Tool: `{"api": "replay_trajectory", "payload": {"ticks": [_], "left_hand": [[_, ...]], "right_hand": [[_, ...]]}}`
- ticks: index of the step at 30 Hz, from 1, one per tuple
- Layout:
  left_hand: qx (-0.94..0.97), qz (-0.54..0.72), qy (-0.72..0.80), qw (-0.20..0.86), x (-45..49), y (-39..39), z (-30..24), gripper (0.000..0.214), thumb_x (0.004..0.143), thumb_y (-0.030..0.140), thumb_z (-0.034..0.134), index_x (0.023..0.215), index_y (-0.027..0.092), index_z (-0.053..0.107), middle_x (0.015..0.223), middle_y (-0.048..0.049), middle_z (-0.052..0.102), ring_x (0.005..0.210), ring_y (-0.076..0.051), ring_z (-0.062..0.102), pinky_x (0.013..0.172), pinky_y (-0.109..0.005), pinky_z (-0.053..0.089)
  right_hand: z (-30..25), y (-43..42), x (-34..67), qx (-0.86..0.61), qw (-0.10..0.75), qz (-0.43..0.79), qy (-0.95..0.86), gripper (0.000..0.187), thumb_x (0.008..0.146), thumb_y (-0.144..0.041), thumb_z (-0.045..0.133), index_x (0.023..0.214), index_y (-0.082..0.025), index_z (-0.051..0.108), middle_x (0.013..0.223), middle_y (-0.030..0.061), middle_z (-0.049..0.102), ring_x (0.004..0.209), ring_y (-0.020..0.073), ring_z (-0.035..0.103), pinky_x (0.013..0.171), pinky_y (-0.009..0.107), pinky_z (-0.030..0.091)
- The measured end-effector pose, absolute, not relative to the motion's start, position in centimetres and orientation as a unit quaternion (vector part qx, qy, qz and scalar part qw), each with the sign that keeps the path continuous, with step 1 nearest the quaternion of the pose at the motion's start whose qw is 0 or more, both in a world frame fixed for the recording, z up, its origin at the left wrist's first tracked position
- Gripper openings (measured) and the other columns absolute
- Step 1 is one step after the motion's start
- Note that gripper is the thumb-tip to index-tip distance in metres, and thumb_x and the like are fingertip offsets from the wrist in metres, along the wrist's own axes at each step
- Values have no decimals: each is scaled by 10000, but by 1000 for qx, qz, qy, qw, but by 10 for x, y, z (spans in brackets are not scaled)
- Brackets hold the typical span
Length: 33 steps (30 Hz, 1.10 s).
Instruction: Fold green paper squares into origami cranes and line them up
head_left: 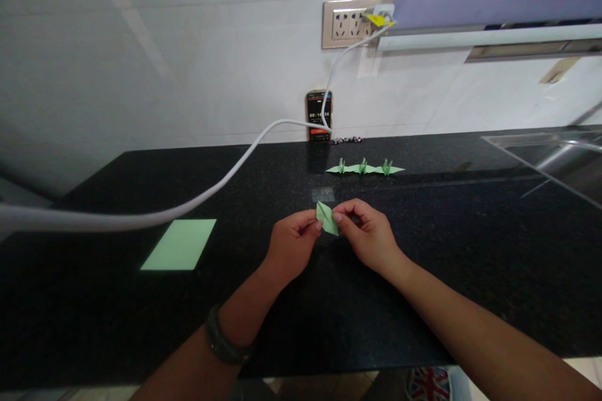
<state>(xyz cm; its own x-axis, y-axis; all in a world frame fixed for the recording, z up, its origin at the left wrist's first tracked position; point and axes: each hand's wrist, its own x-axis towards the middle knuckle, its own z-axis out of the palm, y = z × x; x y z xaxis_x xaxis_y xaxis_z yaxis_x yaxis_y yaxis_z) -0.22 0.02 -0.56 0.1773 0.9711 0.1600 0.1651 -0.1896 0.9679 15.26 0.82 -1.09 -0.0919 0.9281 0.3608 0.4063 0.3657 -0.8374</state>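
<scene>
Long black speckled stone bench [470, 250] along a white tiled wall. Thick white cable [197, 197] sagging across from the left, up to a wall socket plate [348, 24]. Steel sink [559, 153] sunk in at the far right. Flat pale green paper square [179, 244] lying left of the hands, well apart. Row of three small folded green paper cranes [363, 168] near the back edge. Dark phone [318, 115] propped upright against the wall, timer showing. Left hand [291, 244], dark band on its wrist, and right hand [367, 232] meeting above the bench middle. Fingers of both pinched shut on a small part-folded green paper piece [327, 218], held between them just off the surface.
</scene>
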Motion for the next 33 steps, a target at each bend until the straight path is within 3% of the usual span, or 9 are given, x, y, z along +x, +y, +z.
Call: {"api": "replay_trajectory", "payload": {"ticks": [17, 21, 28, 33], "left_hand": [[647, 434, 486, 395, -2, -2, -3, 259, 758, 268, 505, 968, 226, 651, 796, -13, 667, 764, -169, 591, 723, -273, 444], [623, 459, 458, 438, 0, -2, -4, 241, 743, 278, 526, 930, 209, 660, 818, -19, 667, 801, -171, 594, 743, -270, 448], [496, 486, 474, 541, 0, 2, -6, 229, 681, 308, 608, 847, 156, 653, 743, -35, 661, 686, -148, 604, 643, -261, 478], [414, 499, 443, 619, -2, 5, -9, 231, 663, 289, 643, 848, 152, 627, 749, -25, 651, 664, -106, 593, 608, -216, 473]], "right_hand": [[-8, 8, 152, -489, 476, 285, -673, 60, 729, -228, 560, 705, -176, 577, 684, 15, 551, 602, 116, 510, 528, 231, 405], [-8, 7, 151, -494, 473, 285, -672, 61, 722, -228, 561, 703, -177, 588, 671, 12, 558, 582, 112, 506, 509, 226, 398], [-10, 5, 148, -485, 480, 348, -643, 103, 712, -267, 580, 767, -181, 568, 679, 21, 578, 575, 119, 520, 497, 228, 420], [-13, 5, 148, -489, 473, 319, -660, 75, 731, -247, 555, 753, -181, 583, 697, 26, 584, 606, 125, 522, 538, 241, 421]]}}
